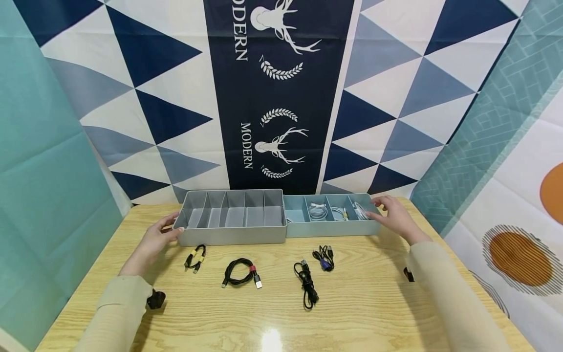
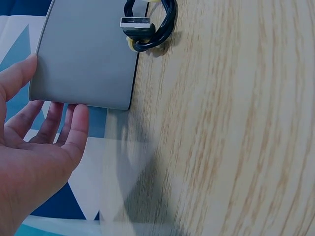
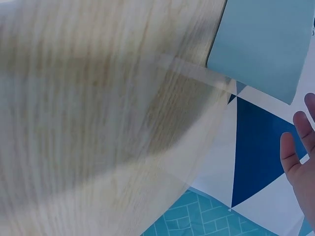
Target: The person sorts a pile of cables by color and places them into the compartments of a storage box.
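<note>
A grey divided box (image 1: 233, 235) stands end to end with a light blue divided box (image 1: 330, 230) near the table's back. My left hand (image 1: 155, 239) is at the grey box's left end; its thumb touches the front corner by the rim, and its fingertips rest against the end wall (image 2: 83, 59). At the far end, my right hand (image 1: 396, 217) is beside the blue box's right wall, thumb and fingers spread. In the right wrist view those fingers (image 3: 300, 142) look straight and apart from the box. White coiled cables (image 1: 318, 211) lie in the blue compartments; the grey compartments show bare floors.
In front of the boxes lie a small black cable with yellow ties (image 1: 195, 259), a coiled black cable with a red tie (image 1: 239, 274), a bundled black cable (image 1: 307, 286) and a black cable with a blue connector (image 1: 325, 259). Patterned cloth (image 1: 281, 98) hangs behind the wooden table (image 1: 211, 322).
</note>
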`<action>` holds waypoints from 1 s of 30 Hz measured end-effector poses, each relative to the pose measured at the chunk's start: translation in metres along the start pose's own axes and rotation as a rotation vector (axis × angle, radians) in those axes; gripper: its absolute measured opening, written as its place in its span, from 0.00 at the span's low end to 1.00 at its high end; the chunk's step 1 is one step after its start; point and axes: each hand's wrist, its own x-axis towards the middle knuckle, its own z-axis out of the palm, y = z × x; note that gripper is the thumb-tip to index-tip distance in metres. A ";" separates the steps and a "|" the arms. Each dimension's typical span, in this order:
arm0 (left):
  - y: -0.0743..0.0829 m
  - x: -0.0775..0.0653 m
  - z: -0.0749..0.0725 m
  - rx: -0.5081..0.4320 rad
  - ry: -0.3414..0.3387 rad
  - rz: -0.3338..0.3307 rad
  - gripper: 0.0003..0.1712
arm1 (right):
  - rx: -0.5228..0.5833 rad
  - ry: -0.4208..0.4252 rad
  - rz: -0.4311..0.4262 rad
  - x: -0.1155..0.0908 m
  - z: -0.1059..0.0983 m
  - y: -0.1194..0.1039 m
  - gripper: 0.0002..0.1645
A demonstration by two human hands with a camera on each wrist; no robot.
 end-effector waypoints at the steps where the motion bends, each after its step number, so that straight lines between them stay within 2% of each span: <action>1: 0.000 0.000 0.000 -0.001 0.001 0.001 0.40 | 0.004 -0.008 0.010 -0.001 0.000 0.000 0.30; 7: 0.003 -0.001 0.000 -0.005 -0.007 0.005 0.41 | 0.060 -0.070 0.042 -0.011 0.002 0.002 0.42; 13: 0.003 0.000 0.000 -0.002 -0.009 -0.007 0.40 | 0.173 -0.147 0.089 -0.018 0.008 0.003 0.50; 20: 0.003 0.000 0.001 0.004 -0.006 -0.031 0.40 | 0.272 -0.161 0.158 -0.021 0.012 0.001 0.52; 26: 0.003 -0.001 0.001 0.003 -0.008 -0.021 0.40 | 0.362 -0.168 0.237 -0.024 0.015 0.004 0.54; 30: 0.003 -0.001 0.001 0.011 -0.009 -0.014 0.41 | 0.472 -0.172 0.298 -0.027 0.018 0.009 0.55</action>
